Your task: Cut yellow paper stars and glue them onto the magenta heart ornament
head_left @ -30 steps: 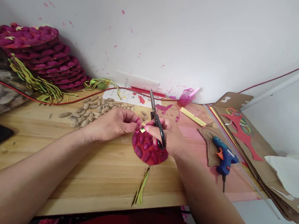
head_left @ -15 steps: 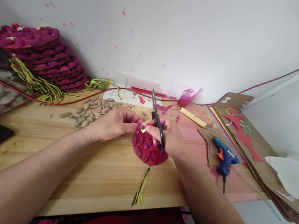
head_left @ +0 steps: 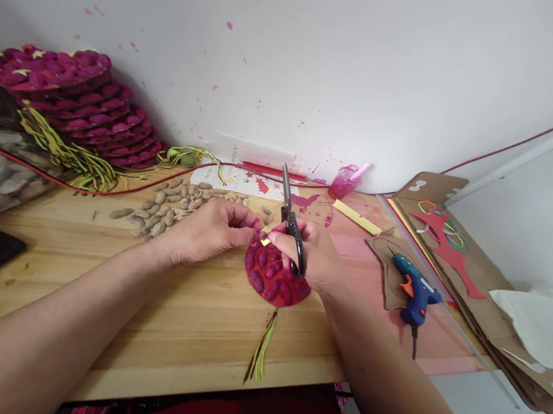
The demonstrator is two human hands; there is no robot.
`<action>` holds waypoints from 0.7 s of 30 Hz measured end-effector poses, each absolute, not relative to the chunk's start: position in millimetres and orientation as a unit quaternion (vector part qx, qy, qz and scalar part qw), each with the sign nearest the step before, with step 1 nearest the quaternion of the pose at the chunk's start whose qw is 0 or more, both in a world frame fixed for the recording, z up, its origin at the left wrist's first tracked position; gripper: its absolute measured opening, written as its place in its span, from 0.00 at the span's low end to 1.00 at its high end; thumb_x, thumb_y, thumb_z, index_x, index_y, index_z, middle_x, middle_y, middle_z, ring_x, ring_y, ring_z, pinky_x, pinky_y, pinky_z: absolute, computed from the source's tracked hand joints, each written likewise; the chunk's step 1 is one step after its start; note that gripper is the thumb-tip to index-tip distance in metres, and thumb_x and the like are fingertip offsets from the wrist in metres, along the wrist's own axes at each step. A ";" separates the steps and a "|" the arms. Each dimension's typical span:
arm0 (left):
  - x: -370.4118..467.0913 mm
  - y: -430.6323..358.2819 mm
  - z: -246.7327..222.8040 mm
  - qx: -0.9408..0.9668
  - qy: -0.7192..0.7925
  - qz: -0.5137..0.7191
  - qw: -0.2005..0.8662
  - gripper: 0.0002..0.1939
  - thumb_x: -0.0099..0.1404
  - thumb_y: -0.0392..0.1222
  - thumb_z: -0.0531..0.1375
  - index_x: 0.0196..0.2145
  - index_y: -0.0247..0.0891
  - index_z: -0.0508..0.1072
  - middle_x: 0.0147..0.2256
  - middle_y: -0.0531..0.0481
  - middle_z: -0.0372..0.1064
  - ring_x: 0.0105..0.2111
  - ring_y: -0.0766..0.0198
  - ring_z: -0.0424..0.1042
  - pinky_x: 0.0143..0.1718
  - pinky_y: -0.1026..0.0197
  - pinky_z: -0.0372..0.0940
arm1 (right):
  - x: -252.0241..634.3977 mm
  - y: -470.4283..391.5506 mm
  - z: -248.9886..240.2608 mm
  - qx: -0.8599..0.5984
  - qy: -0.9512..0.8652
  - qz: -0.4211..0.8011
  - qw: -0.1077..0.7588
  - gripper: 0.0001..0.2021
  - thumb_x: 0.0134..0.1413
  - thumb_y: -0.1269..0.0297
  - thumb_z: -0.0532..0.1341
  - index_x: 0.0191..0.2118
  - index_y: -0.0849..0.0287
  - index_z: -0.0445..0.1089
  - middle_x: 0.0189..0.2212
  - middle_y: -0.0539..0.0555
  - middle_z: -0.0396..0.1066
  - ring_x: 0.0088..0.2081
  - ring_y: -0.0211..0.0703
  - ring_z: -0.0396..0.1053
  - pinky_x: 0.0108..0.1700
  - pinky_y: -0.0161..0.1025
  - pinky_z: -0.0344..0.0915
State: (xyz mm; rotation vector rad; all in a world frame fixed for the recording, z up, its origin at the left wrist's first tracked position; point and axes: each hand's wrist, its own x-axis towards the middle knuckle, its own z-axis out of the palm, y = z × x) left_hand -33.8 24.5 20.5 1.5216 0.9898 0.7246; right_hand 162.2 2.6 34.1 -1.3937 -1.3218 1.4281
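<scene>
Over a round disc (head_left: 271,285) covered with magenta-painted peanuts, my two hands meet at a small folded piece of yellow paper (head_left: 265,240). My left hand (head_left: 216,230) pinches the paper from the left, thumb against fingers. My right hand (head_left: 315,255) pinches it from the other side. Black-handled scissors (head_left: 286,191) are tucked in the right hand's fingers, blades pointing up and away. A yellow, green and dark tassel (head_left: 261,353) hangs off the disc's near side onto the wooden table (head_left: 179,343). My fingers hide the disc's far part.
Loose peanuts (head_left: 162,210) lie behind my left hand. A stack of magenta discs (head_left: 91,110) stands back left. A blue glue gun (head_left: 415,288), yellow paper strip (head_left: 357,217) and cardboard (head_left: 488,327) with red scraps lie right. A pink cup (head_left: 342,183) stands by the wall.
Almost nothing differs. The scissors have tilted very slightly to the right; both hands keep their pinch on the yellow paper.
</scene>
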 end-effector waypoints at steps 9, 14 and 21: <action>-29.8 22.1 22.9 0.622 0.429 0.321 0.571 0.09 0.55 0.46 0.66 0.29 0.37 0.76 0.26 0.54 0.70 0.25 0.68 0.64 0.27 0.65 0.56 | 162.7 3.2 32.9 -0.524 -0.517 0.561 0.378 0.10 0.43 0.63 0.70 0.30 0.61 0.71 0.13 0.42 0.63 0.13 0.30 0.57 0.14 0.26 0.52; -30.0 22.4 26.1 0.612 0.428 0.355 0.562 0.10 0.54 0.46 0.67 0.29 0.37 0.77 0.27 0.53 0.72 0.27 0.66 0.66 0.31 0.64 0.59 | 164.0 4.1 28.7 -0.496 -0.525 0.568 0.394 0.12 0.45 0.59 0.70 0.31 0.59 0.70 0.12 0.42 0.63 0.13 0.30 0.58 0.14 0.27 0.52; -30.4 25.0 29.7 0.496 0.445 0.492 0.559 0.13 0.52 0.49 0.70 0.30 0.37 0.77 0.29 0.51 0.75 0.29 0.66 0.68 0.32 0.64 0.61 | 162.5 2.5 22.3 -0.488 -0.524 0.580 0.389 0.20 0.46 0.49 0.69 0.23 0.58 0.64 0.13 0.43 0.59 0.12 0.31 0.57 0.13 0.29 0.52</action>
